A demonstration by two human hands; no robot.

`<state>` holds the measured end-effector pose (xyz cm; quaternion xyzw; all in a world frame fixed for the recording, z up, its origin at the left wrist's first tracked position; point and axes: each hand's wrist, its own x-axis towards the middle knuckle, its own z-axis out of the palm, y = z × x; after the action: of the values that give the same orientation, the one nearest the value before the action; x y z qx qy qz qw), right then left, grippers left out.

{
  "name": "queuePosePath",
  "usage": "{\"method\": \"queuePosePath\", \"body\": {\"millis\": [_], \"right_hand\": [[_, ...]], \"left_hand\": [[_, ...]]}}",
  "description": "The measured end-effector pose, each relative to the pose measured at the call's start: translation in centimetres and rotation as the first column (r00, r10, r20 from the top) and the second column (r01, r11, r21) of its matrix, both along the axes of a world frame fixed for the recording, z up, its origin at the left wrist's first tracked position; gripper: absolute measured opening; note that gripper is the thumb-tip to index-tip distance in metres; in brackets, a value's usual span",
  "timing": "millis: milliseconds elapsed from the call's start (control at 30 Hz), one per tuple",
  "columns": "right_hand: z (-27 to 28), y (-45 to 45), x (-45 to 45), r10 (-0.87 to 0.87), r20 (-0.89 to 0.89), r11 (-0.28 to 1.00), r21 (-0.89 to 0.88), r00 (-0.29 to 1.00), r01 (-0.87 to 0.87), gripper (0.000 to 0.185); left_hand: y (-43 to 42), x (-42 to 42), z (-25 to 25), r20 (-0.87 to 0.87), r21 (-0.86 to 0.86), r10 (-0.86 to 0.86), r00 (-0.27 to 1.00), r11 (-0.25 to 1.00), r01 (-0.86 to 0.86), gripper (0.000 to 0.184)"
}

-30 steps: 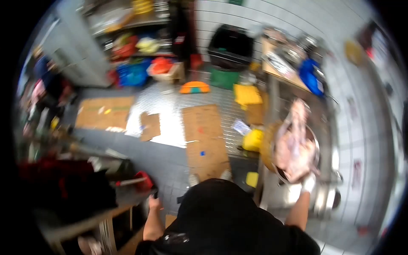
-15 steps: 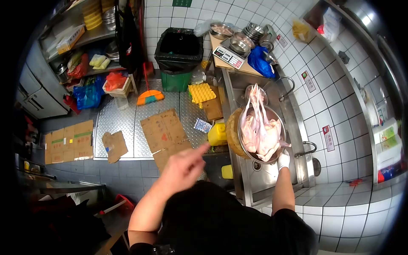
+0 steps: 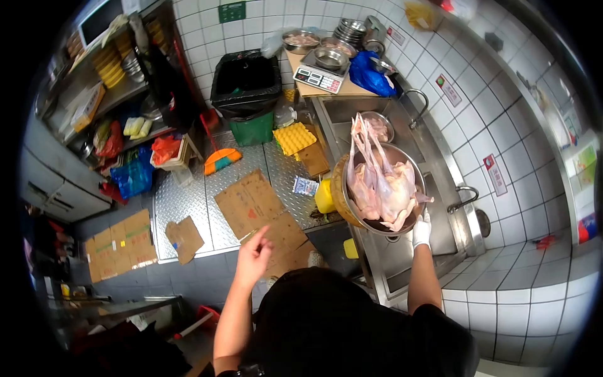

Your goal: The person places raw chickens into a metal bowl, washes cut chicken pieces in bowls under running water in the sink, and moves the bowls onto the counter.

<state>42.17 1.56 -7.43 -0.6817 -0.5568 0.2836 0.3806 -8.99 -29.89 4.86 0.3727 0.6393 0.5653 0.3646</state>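
My right hand (image 3: 422, 229), in a white glove, grips the near right rim of a large metal bowl (image 3: 424, 176). Plucked raw poultry (image 3: 391, 188) fills this bowl, long legs sticking up toward the far side. Under the bowl's left side shows a round wooden block (image 3: 341, 196), over the sink (image 3: 402, 264). Bare and empty, my left hand (image 3: 255, 252) hangs over the floor to the left, index finger stretched out and the other fingers loosely curled. Behind the big bowl sits a smaller bowl of meat (image 3: 378, 127).
Beyond the sink, a digital scale (image 3: 319, 80) carries a metal bowl, with a blue bag (image 3: 372, 75) beside it. A black-lined bin (image 3: 247, 81) stands at the back. Cardboard (image 3: 257, 210) lies on the floor near a yellow egg tray (image 3: 294, 139). Faucets (image 3: 463, 198) line the wall side.
My left hand has drawn back left, away from the yellow jug beside the sink. The view has shifted a little. My right hand remains on the bowl's rim.
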Motion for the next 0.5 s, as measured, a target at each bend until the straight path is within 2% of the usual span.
{"method": "queuePosePath", "body": {"millis": [67,100,133,167,200,233,267,300,333,367,400,433,467,500], "right_hand": [[2.4,-1.3,-2.3,-0.043,0.06,0.999,-0.023,0.997,0.044,0.049],[2.5,-1.5,-2.6,-0.035,0.045,0.999,0.017,0.998,0.034,0.048],[2.0,-1.4,-2.3,-0.035,0.078,0.999,0.023,0.996,0.034,0.048],[1.9,-1.4,-2.2,-0.036,0.114,0.999,0.03,0.993,0.033,0.048],[1.7,-1.4,-2.0,-0.034,0.151,0.999,0.036,0.988,0.029,0.048],[1.6,-1.5,-1.9,-0.036,0.11,0.999,0.04,0.993,0.032,0.049],[2.0,-2.1,-1.6,-0.062,0.145,0.998,-0.01,0.988,0.064,0.048],[3.4,-2.4,-2.6,-0.059,0.177,0.996,-0.055,0.982,0.07,0.048],[5.0,-2.9,-3.6,-0.054,0.21,0.992,-0.1,0.976,0.076,0.049],[3.9,-2.4,-3.4,-0.035,0.158,0.996,-0.075,0.987,0.047,0.05],[2.0,-2.1,-2.7,-0.009,0.009,1.0,-0.005,1.0,0.009,0.052],[0.2,-1.3,-2.1,0.047,-0.23,0.997,0.071,0.972,-0.031,0.054],[-1.0,-0.7,-1.4,0.084,-0.336,0.992,0.12,0.938,-0.046,0.056],[-3.0,0.3,-0.1,0.068,-0.226,0.987,0.158,0.972,-0.032,0.052]], "left_hand": [[-2.3,-2.4,-11.0,-0.01,-0.402,0.06,0.998,0.914,-0.059,0.044],[-5.1,-3.5,-18.7,0.035,-0.557,0.137,0.99,0.825,-0.094,0.047],[-8.1,-3.2,-21.4,0.17,-0.677,0.339,0.925,0.723,-0.14,0.034],[-13.3,-4.3,-26.9,-0.166,-0.762,-0.278,0.946,0.645,0.056,0.026],[-18.0,-5.3,-31.6,-0.494,-0.806,-0.707,0.507,0.591,0.04,0.022],[-24.4,-4.6,-35.2,-0.703,-0.669,-0.623,0.344,0.743,-0.019,0.02],[-26.4,-3.9,-32.5,-0.354,-0.874,-0.659,0.664,0.486,0.016,0.019],[-27.4,-3.0,-29.9,-0.082,-0.964,-0.44,0.894,0.263,0.041,0.018],[-28.8,-2.3,-28.7,-0.005,-0.983,-0.309,0.951,0.174,0.051,0.018],[-29.7,-1.7,-27.8,0.022,-0.988,-0.25,0.968,0.14,0.059,0.018],[-30.5,-1.2,-27.1,0.034,-0.991,-0.233,0.972,0.116,0.062,0.018],[-30.8,-0.6,-26.6,0.043,-0.992,-0.278,0.96,0.106,0.075,0.019],[-30.9,-0.5,-26.9,0.04,-0.991,-0.386,0.922,0.103,0.086,0.02],[-30.8,-0.4,-27.3,0.017,-0.992,-0.574,0.819,0.096,0.087,0.022]]}}
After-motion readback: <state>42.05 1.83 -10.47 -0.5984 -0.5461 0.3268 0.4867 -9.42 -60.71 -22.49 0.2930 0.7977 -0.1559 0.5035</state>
